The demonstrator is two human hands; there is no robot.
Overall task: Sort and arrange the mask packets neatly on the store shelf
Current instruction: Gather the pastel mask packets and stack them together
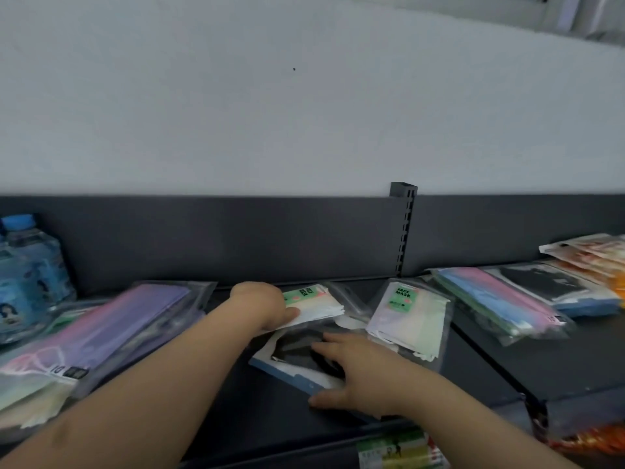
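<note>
Mask packets lie across a dark store shelf. My left hand grips a white packet with a green FACE MASK label at the shelf's back. My right hand rests with spread fingers on a packet of black masks with a blue border, thumb at its near edge. A second green-labelled packet lies just right of them. A purple-and-pink packet lies at the left, blurred. Pink-and-blue packets and a black-mask packet lie on the right shelf section.
Water bottles stand at the far left. Orange and white packets are stacked at the far right. A slotted upright post divides the dark back panel. Green-labelled goods show on the shelf below.
</note>
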